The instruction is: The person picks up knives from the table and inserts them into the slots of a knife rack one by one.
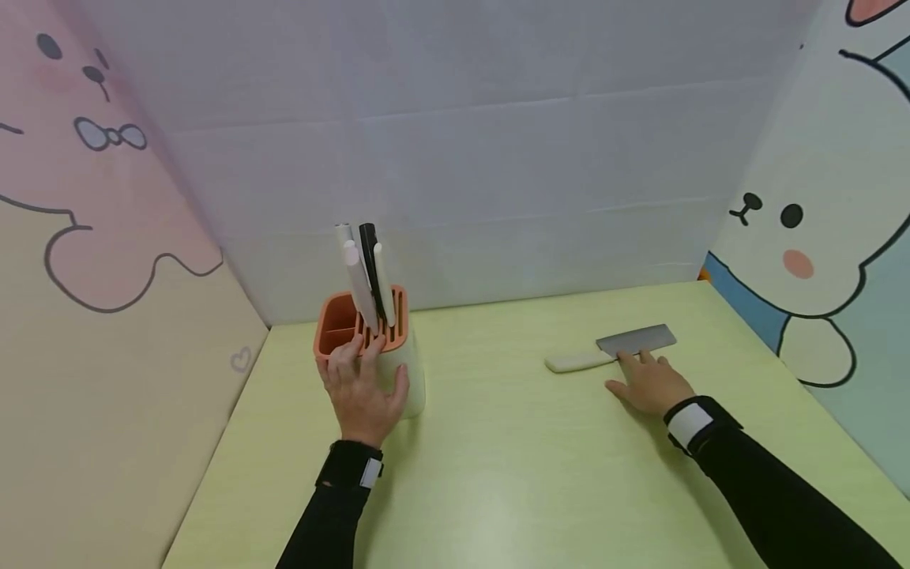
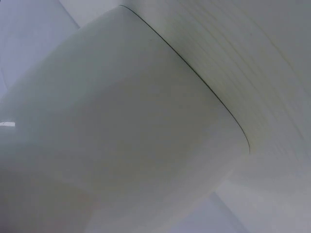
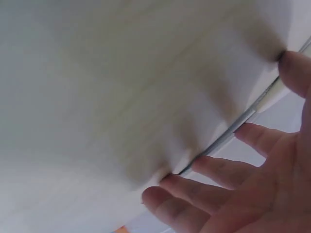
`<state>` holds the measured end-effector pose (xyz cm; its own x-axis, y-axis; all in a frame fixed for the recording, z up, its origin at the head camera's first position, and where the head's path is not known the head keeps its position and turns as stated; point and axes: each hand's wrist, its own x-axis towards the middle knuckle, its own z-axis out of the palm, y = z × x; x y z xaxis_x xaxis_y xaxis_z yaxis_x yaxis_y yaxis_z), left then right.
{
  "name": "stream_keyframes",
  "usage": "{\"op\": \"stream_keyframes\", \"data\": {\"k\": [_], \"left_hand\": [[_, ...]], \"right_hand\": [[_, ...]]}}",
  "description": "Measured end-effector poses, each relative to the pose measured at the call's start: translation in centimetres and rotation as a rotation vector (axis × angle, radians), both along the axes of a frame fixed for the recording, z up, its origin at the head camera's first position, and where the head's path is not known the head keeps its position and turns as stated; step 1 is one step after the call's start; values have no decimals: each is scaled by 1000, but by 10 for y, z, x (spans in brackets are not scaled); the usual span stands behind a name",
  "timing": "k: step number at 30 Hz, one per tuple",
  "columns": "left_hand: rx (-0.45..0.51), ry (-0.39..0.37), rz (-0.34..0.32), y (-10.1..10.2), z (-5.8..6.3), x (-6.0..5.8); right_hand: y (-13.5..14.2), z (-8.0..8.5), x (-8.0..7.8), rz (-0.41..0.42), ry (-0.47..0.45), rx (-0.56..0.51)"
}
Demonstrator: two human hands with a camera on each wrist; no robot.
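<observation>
A cream knife block (image 1: 405, 379) with an orange top (image 1: 329, 320) stands upright at the left; its lower part also fills much of the left wrist view. My left hand (image 1: 362, 399) rests against its front, fingers laid over the rim and thumb spread on the wall. Several white handles and one black handle (image 1: 368, 245) rise from the slots. To the right, a cleaver (image 1: 636, 340) lies flat, its pale handle (image 1: 579, 362) pointing left. My right hand (image 1: 650, 387) is spread at the blade's near edge, fingertips down by it; in the right wrist view the fingers (image 3: 214, 170) look extended.
The pale yellow-green table (image 1: 490, 458) extends between block and cleaver. A whitish wall (image 1: 462, 158) stands behind it. Side panels with cartoon animals, one at the left (image 1: 107, 197) and one at the right (image 1: 817, 237), border the table.
</observation>
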<state>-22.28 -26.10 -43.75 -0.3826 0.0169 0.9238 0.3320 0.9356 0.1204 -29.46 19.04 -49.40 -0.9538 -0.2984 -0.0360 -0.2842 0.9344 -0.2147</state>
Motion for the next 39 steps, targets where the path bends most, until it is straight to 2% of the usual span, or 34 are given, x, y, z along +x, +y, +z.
{"op": "stream_keyframes", "data": {"k": [11, 15, 17, 20, 23, 29, 34, 39], "left_hand": [[-28, -24, 4, 0, 2, 4], [-100, -58, 35, -4, 4, 11], [-156, -43, 39, -7, 6, 16], [-251, 20, 38, -9, 9, 23], [-340, 86, 37, -11, 11, 26], [-470, 122, 53, -18, 7, 18], [-508, 165, 69, -25, 3, 12], [-477, 199, 67, -24, 2, 9]], "right_hand": [[-71, 5, 34, 13, 29, 120], [-93, 6, 46, 30, 100, 184], [-100, 6, 51, 38, 142, 213], [-105, 7, 57, 38, 197, 237], [-105, 7, 59, 34, 239, 241], [-104, 4, 58, 40, 256, 235], [-105, 3, 57, 53, 263, 220], [-104, 0, 55, 73, 300, 241]]}}
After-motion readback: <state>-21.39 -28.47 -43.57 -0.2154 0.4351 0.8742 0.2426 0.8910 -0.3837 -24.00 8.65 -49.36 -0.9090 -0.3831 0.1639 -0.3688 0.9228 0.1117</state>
